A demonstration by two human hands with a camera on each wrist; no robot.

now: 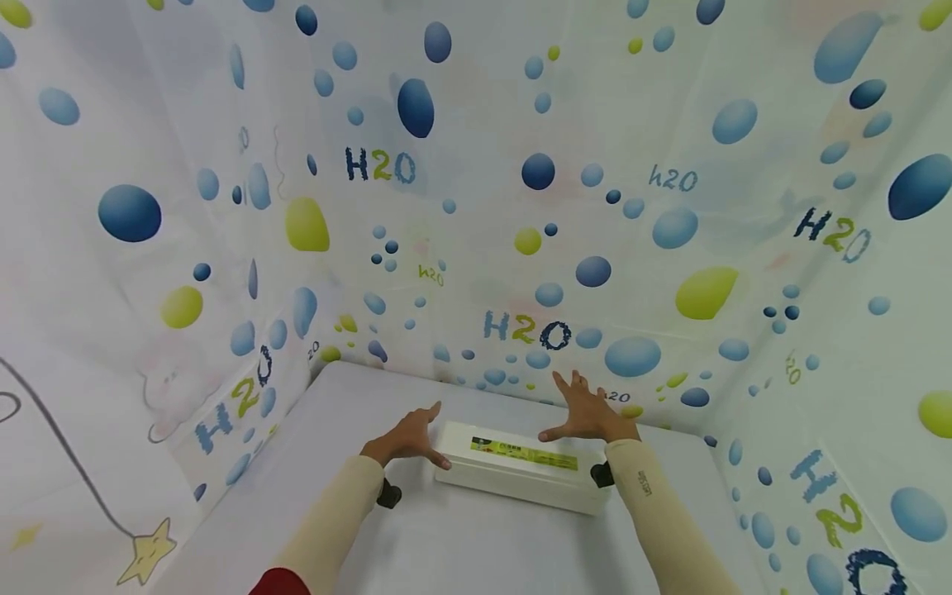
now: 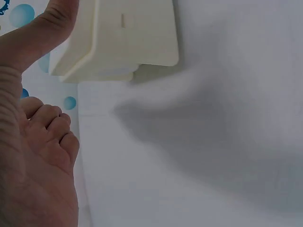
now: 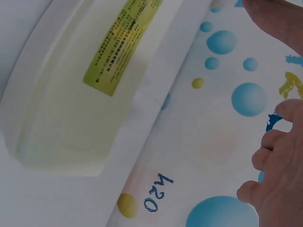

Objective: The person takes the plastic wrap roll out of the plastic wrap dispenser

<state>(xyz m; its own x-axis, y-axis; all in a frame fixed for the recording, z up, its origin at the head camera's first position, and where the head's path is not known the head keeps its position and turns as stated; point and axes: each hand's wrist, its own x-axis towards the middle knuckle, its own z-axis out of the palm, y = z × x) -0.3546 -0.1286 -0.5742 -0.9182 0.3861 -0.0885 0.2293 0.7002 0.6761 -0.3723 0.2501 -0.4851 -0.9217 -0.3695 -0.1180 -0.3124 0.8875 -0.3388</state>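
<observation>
A long cream plastic box (image 1: 513, 483) with a yellow-green printed label (image 1: 524, 454) on its top lies on the white table. My left hand (image 1: 407, 436) is at the box's left end, thumb and fingers spread apart. Whether its thumb touches the box, I cannot tell. My right hand (image 1: 587, 413) is raised over the far right part of the box, fingers spread, with nothing in it. In the left wrist view, the end of the box (image 2: 137, 38) shows beside the thumb. The right wrist view has the labelled top (image 3: 71, 123) apart from the right hand (image 3: 284, 161).
A white tabletop (image 1: 446, 554) surrounds the box. Behind it and on both sides hang white curtains (image 1: 476, 248) printed with blue and green drops and H2O lettering. The back curtain meets the table's far edge, close behind the box.
</observation>
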